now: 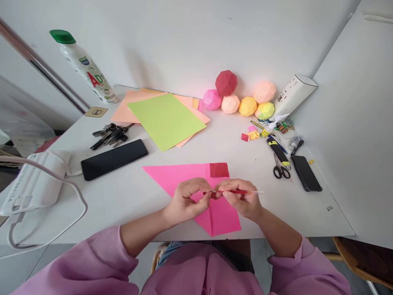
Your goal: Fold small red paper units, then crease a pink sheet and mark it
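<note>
My right hand [245, 200] pinches a slim red pen-like stick [256, 192] with a pale, clear end that points right. Its other end reaches my left hand [190, 200], whose thumb and index finger close on the tip; what exactly sits between them is too small to make out. Both hands are raised over a folded sheet of pink paper [225, 217] with a crease down it. A dark red paper rectangle [219, 170] lies on the pink sheet's upper part, just beyond my fingers.
Green paper [167, 121] lies on peach sheets behind left, near keys [112, 135] and a black phone [115, 159]. Faceted paper balls [226, 83] line the wall. At right are a glue bottle [268, 130], cutter [278, 152], scissors [281, 171] and another phone [306, 173].
</note>
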Tool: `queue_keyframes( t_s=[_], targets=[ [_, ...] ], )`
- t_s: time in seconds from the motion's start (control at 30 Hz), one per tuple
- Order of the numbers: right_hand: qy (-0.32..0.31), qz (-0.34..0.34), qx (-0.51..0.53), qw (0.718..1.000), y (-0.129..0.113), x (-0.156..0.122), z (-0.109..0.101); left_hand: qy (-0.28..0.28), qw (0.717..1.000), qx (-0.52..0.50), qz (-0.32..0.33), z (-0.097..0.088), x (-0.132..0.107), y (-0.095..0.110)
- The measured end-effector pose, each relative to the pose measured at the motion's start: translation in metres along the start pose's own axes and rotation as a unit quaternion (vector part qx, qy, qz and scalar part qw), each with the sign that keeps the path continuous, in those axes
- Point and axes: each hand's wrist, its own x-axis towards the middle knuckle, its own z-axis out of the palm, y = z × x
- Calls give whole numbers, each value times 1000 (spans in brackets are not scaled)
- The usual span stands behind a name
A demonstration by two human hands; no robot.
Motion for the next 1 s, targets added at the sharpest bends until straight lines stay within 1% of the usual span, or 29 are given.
queue_keyframes(
  t_s=[0.33, 0.47, 0.57, 0.8, 1.0],
  targets=[
    [5, 8, 5, 1000, 1, -1, 0, 0, 1000, -6, -5, 0, -1, 0],
    [5, -5, 9, 1000, 3, -2, 0, 4, 1000, -12, -3, 0, 1, 3],
    [17, -5, 0, 1000, 4, -4, 0, 6, 1000, -12, 0, 1, 2, 4],
    [34, 6, -1, 999, 6, -5, 1, 2, 1000, -21, -18, 1, -2, -2],
    [43, 4, -6, 999, 6, -6, 2, 0, 999, -26, -19, 2, -3, -3]
  ],
)
